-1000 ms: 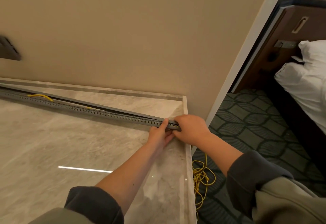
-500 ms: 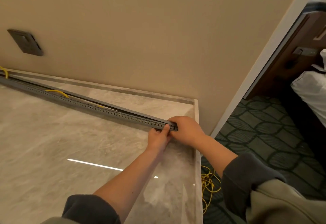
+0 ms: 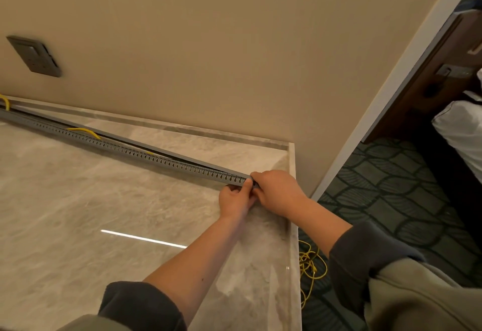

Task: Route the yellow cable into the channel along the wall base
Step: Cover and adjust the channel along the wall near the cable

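Note:
A long grey slotted channel [image 3: 125, 149] lies slantwise on the marble surface [image 3: 78, 213], a little off the wall base. The yellow cable [image 3: 83, 131] bulges out of it in a loop near the left; another bit shows at the far left. The rest of the cable lies in a loose tangle [image 3: 309, 265] on the carpet past the marble edge. Both my hands meet at the channel's right end. My left hand [image 3: 234, 200] pinches the slotted side wall. My right hand [image 3: 279, 192] curls over the channel's end. What lies under the fingers is hidden.
A dark socket plate [image 3: 34, 55] sits on the beige wall [image 3: 208, 43]. The marble ends in a raised rim [image 3: 293, 200] at the right. Beyond it are patterned dark carpet [image 3: 391, 187], a white wall corner, a dark wooden door [image 3: 443, 69] and white bedding [image 3: 461, 132].
The view has swung left and down, bringing the socket plate and the channel's left part into sight. Both hands stay at the channel's right end; my left fingers have curled tighter on it.

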`<state>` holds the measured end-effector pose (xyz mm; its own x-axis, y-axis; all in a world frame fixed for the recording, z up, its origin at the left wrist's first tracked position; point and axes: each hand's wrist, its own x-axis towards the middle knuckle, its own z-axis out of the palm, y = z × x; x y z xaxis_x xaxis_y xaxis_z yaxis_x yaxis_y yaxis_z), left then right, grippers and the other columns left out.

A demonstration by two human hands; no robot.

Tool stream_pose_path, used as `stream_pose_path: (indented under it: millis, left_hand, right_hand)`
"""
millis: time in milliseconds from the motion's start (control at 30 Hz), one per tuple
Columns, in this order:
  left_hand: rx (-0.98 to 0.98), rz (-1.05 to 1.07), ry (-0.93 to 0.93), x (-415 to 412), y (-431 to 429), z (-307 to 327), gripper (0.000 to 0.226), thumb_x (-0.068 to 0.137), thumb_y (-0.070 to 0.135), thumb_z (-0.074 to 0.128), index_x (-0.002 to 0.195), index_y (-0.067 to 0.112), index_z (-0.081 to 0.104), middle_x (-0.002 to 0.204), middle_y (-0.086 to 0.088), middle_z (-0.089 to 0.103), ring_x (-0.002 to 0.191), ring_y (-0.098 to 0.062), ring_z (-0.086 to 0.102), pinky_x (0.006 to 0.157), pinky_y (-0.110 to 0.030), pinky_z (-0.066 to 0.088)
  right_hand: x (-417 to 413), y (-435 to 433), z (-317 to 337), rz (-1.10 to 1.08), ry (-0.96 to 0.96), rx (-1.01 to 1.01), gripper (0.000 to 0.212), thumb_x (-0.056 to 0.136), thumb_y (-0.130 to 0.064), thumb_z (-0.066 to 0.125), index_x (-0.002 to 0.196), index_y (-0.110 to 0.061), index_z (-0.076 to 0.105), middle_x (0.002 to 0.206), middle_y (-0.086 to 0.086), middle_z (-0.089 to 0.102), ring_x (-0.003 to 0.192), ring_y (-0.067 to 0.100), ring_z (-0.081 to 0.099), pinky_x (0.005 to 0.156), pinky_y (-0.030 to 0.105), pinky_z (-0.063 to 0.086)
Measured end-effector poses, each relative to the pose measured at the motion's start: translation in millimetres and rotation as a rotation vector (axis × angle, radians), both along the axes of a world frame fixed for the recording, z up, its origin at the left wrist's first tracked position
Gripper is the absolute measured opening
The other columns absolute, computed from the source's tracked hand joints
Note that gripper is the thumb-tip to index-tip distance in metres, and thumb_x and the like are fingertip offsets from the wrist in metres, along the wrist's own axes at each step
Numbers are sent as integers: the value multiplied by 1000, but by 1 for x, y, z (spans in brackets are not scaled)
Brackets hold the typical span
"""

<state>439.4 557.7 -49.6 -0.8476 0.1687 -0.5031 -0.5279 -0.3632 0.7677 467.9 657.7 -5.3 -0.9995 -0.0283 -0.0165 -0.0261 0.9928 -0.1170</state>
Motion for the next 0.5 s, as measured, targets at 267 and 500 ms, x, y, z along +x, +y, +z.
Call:
stream_pose_path:
  millis: [267, 500]
  left_hand:
    - [88, -62, -73, -7, -10, 8, 30, 95, 10, 56, 121, -4, 50, 115, -23, 63, 97, -27, 65, 82, -36, 56]
    - [86, -7, -49, -28, -37, 6, 30, 95, 7, 55, 122, -6, 49, 112, -21, 65, 100, -25, 66, 89, -35, 53]
  right_hand:
    - [-1, 7, 4, -9, -25, -76, 22, 90, -31, 51, 106, -20, 62, 96, 1, 68, 86, 24, 61, 67, 34, 48]
    - [-20, -10, 6, -61, -94, -190, 12, 82, -35, 59, 87, -26, 65, 79, -6, 64, 72, 15, 57, 57, 29, 42]
